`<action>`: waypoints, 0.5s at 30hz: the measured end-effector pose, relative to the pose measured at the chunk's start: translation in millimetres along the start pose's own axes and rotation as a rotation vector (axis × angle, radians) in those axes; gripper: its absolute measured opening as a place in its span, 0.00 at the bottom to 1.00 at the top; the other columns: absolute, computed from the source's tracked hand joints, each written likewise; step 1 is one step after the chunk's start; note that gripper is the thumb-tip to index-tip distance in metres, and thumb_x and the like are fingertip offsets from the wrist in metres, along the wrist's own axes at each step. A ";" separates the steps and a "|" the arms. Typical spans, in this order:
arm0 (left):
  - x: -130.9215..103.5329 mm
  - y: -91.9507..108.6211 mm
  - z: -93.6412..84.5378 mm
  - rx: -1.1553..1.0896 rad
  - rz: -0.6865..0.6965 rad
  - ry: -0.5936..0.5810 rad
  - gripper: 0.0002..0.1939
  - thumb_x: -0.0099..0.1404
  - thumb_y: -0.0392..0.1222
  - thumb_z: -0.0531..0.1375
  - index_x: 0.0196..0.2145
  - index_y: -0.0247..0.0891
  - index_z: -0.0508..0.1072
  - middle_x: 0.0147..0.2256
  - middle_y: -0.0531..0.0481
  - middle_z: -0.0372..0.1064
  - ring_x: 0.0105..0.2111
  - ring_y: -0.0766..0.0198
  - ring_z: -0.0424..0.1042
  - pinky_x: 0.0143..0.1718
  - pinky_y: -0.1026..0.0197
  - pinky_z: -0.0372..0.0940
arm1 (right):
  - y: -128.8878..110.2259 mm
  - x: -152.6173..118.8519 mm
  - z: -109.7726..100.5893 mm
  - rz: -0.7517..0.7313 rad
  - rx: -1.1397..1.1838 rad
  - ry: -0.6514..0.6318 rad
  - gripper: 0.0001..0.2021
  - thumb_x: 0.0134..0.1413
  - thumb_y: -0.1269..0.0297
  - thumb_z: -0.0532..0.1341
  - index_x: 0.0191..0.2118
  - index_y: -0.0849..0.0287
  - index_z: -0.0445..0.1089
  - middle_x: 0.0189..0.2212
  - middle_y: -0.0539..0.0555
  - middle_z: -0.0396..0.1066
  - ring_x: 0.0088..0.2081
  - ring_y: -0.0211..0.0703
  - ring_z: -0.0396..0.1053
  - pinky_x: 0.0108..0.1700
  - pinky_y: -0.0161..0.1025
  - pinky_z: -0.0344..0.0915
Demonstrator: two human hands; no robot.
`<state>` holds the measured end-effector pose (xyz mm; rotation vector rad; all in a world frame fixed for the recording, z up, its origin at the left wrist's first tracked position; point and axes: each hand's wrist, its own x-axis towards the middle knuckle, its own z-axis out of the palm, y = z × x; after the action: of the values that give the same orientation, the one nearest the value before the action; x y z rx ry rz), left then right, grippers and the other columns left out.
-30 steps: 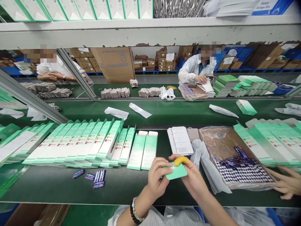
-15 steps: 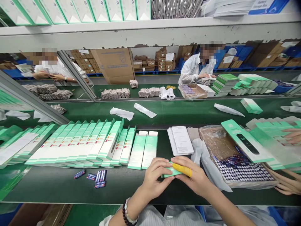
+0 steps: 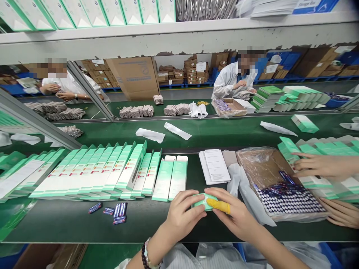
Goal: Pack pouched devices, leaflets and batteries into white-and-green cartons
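Between my two hands is a green carton [image 3: 202,201], its small end facing up toward me; the rest of it is hidden below my fingers. My left hand [image 3: 183,213] grips its left side. My right hand [image 3: 231,211] holds the right side, and a finger wearing a yellow finger cot [image 3: 220,205] presses on the end. Just beyond lie two green-and-white cartons [image 3: 178,177] and a stack of printed leaflets [image 3: 214,167]. Several blue batteries [image 3: 120,210] lie on the dark bench to the left.
A row of cartons [image 3: 92,168] leans along the left. To the right stands a plastic-lined box of batteries [image 3: 291,200], with a co-worker's hands [image 3: 325,166] beside it. White sleeves [image 3: 178,130] lie on the green conveyor [image 3: 224,130]. A shelf edge [image 3: 168,39] crosses above; two people work opposite.
The carton end in my hands has tipped to face me more, and my yellow-cotted finger has shifted on it. At right, the co-worker's carton has moved off the battery box. Conveyor items have slid right.
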<state>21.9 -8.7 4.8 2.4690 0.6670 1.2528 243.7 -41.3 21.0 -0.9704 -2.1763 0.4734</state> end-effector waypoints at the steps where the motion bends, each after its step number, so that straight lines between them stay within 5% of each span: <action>1: -1.6 -2.8 1.1 0.062 0.061 0.016 0.12 0.62 0.35 0.64 0.44 0.42 0.72 0.45 0.45 0.76 0.48 0.52 0.71 0.42 0.50 0.72 | 1.7 -0.8 0.4 -0.031 -0.012 0.001 0.21 0.62 0.77 0.54 0.59 0.55 0.60 0.58 0.61 0.64 0.60 0.48 0.60 0.58 0.50 0.66; 11: -16.0 -16.8 27.3 -0.093 0.156 0.221 0.09 0.66 0.35 0.60 0.45 0.38 0.70 0.44 0.42 0.76 0.51 0.52 0.70 0.42 0.48 0.74 | 12.1 -9.4 24.8 -0.095 -0.047 0.106 0.24 0.61 0.72 0.57 0.61 0.54 0.56 0.54 0.62 0.66 0.57 0.50 0.64 0.55 0.51 0.69; 15: -21.9 -20.2 28.0 -0.194 0.073 0.160 0.13 0.68 0.32 0.55 0.50 0.38 0.68 0.51 0.39 0.71 0.54 0.51 0.68 0.50 0.42 0.69 | -0.9 7.4 23.6 -0.024 -0.101 0.085 0.23 0.61 0.67 0.59 0.60 0.57 0.57 0.50 0.63 0.70 0.50 0.52 0.68 0.49 0.54 0.70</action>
<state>28.0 -4.4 -35.3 2.2717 0.4718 1.4791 222.6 -37.4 8.6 -0.9992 -2.1494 0.3081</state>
